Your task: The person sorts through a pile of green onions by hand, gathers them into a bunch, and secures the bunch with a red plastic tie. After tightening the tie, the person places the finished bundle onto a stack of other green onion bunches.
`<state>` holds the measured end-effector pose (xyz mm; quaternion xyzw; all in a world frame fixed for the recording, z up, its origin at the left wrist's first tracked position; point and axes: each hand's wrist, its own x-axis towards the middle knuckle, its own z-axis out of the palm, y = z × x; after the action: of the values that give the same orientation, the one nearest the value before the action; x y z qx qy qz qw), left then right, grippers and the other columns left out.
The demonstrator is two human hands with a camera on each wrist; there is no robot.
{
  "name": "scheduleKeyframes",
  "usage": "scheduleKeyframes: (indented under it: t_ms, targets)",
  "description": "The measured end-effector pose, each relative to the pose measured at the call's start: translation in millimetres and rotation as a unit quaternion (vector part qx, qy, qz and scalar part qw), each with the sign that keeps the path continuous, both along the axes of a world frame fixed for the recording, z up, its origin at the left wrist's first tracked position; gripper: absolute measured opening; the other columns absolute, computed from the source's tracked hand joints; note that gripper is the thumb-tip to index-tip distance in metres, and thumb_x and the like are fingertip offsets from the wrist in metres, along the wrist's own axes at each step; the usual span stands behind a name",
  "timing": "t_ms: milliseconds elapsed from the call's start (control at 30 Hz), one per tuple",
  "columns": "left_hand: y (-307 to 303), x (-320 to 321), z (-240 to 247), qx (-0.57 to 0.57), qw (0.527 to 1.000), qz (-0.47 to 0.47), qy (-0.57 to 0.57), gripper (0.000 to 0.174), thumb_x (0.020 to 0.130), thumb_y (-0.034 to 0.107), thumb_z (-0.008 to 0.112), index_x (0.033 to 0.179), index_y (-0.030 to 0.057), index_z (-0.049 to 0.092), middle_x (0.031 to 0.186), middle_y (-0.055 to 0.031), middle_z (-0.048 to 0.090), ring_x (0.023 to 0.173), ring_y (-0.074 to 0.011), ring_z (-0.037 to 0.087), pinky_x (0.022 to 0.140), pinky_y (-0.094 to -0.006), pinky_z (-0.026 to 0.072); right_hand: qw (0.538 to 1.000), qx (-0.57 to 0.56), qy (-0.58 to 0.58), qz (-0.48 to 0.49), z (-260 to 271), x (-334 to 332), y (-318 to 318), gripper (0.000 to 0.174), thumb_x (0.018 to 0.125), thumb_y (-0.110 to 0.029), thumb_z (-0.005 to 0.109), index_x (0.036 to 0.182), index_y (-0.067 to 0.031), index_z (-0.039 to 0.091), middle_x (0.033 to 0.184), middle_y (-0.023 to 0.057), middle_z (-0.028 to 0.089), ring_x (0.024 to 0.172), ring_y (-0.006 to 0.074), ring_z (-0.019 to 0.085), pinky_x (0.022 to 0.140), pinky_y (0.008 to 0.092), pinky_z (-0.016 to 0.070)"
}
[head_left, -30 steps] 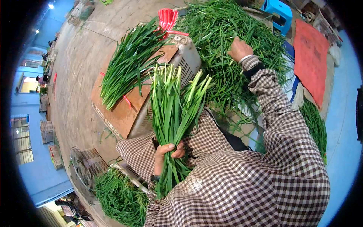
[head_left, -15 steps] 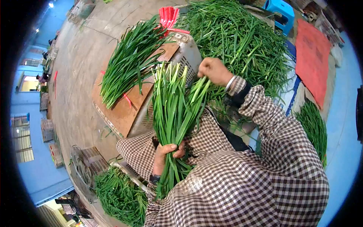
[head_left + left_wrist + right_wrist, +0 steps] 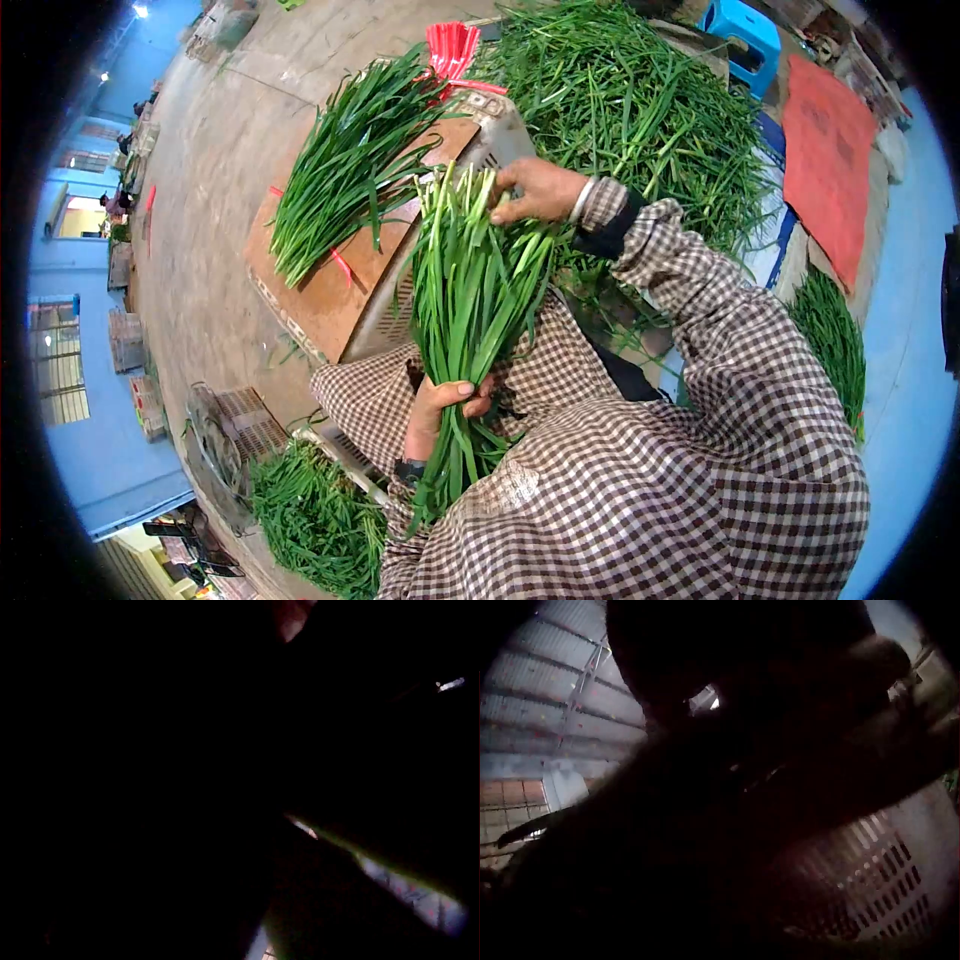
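Note:
My left hand [image 3: 447, 405] grips a bunch of garlic chives [image 3: 460, 300] low on its leaves, in the head view. The bunch stands upright over my lap, pale cut ends up and leaf tips hanging below the fist. At the top, my right hand [image 3: 540, 190] has thumb and fingers bent around some of the pale ends. A big heap of loose chives [image 3: 640, 130] lies beyond the right hand. To the left, another chive bunch [image 3: 345, 170] rests on a brown board [image 3: 372, 290]. The left wrist view is almost black; the right wrist view is mostly dark.
The board lies over an upturned plastic crate [image 3: 505, 135], whose slots also show in the right wrist view. Red ties [image 3: 452, 50] sit at its far end. More chives [image 3: 320, 525] are at lower left. A blue stool [image 3: 742, 40] and a red sheet [image 3: 825, 165] are at right.
My right hand has come from the loose heap to the bunch, then moved left across its pale ends. The left hand keeps its grip in about the same place.

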<state>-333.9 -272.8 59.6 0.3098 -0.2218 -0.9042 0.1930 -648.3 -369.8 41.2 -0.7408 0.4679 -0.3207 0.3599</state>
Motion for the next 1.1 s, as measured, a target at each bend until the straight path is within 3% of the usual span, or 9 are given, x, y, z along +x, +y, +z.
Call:
scheduleKeyframes:
  t_ms: [200,333,433,533,633,667,733,867,1100]
  targets:
    - [5,5,-1,-0.051,0.998,0.014,-0.033,0.046,0.073,0.009,0.062,0.112,-0.0059,0.042,0.085,-0.0175,0.053,0.052,-0.0131,0.039,0.05,-0.0264,0.036,0.984,0.062,-0.132,-0.104,19,-14,50,0.02,0.077,-0.02,0.065,0.079,-0.0008,0.064,0.077,0.005,0.065,0.068,0.0116,0.057,0.065,0.0283,0.0458]
    - [4,-2,1,-0.035,0.998,0.033,-0.043,0.036,0.069,0.004,0.067,0.099,-0.0065,0.051,0.077,-0.0172,0.058,0.048,-0.0156,0.046,0.044,-0.0278,0.0383,0.965,0.017,-0.188,-0.18,3,-16,72,0.015,0.074,-0.014,0.065,0.075,0.0007,0.065,0.068,0.0056,0.063,0.061,0.0102,0.055,0.057,0.0273,0.0439]
    - [0,0,-6,-0.04,0.998,0.0,-0.048,0.032,0.07,0.003,0.066,0.097,-0.0065,0.051,0.075,-0.0153,0.058,0.047,-0.0159,0.047,0.044,-0.0276,0.0382,0.932,0.014,-0.004,-0.363,-1,-30,63,0.018,0.074,-0.015,0.063,0.065,0.0007,0.061,0.062,0.0111,0.059,0.058,0.0206,0.056,0.06,0.0333,0.0455]
    - [-8,9,-22,-0.055,0.996,-0.049,-0.05,0.03,0.07,0.002,0.065,0.096,-0.0059,0.051,0.075,-0.015,0.058,0.047,-0.0158,0.047,0.043,-0.0274,0.038,0.858,0.084,0.083,-0.5,-23,-71,38,0.026,0.077,-0.023,0.063,0.088,0.001,0.062,0.081,0.0173,0.063,0.071,0.0281,0.06,0.066,0.0372,0.0473]
    - [-8,5,-17,-0.066,0.995,-0.044,-0.061,0.03,0.07,0.002,0.065,0.096,-0.0055,0.052,0.075,-0.0143,0.058,0.047,-0.0155,0.047,0.043,-0.0269,0.0378,0.847,-0.141,0.182,-0.479,-1,-56,37,0.042,0.077,-0.026,0.064,0.105,0.0041,0.055,0.092,0.0211,0.061,0.082,0.0303,0.061,0.073,0.037,0.0482]
    - [-6,3,-13,-0.064,0.995,-0.044,-0.063,0.03,0.07,0.002,0.065,0.096,-0.0055,0.052,0.075,-0.0143,0.058,0.047,-0.0155,0.047,0.043,-0.0269,0.0378,0.896,-0.013,0.098,-0.433,15,-42,37,0.051,0.075,-0.026,0.065,0.111,0.0066,0.051,0.096,0.023,0.06,0.089,0.0312,0.06,0.078,0.0374,0.0477]
    - [-3,-2,-5,-0.057,0.995,-0.008,-0.078,0.031,0.071,0.001,0.065,0.097,-0.0055,0.052,0.075,-0.0142,0.058,0.047,-0.0156,0.048,0.043,-0.0268,0.0384,0.911,0.134,-0.268,-0.282,33,-1,46,0.05,0.078,-0.012,0.064,0.117,0.0121,0.044,0.089,0.0165,0.063,0.067,0.0206,0.064,0.06,0.0249,0.0513]
    - [-6,-2,-5,-0.064,0.995,-0.012,-0.071,0.032,0.07,0.0,0.065,0.099,-0.0055,0.052,0.075,-0.0147,0.058,0.047,-0.0154,0.047,0.043,-0.0275,0.0386,0.878,0.287,-0.323,-0.207,17,43,44,0.018,0.081,-0.01,0.06,0.086,0.0069,0.059,0.066,0.0073,0.06,0.051,0.0084,0.057,0.04,0.0198,0.0369]
    - [-2,2,-7,-0.07,0.996,-0.007,-0.059,0.032,0.07,0.0,0.065,0.099,-0.005,0.051,0.074,-0.015,0.058,0.047,-0.0155,0.047,0.043,-0.027,0.0386,0.944,0.24,-0.181,-0.139,12,8,37,0.012,0.083,-0.007,0.057,0.082,0.0044,0.061,0.064,0.0041,0.058,0.045,0.0055,0.044,0.04,0.0208,0.0359]
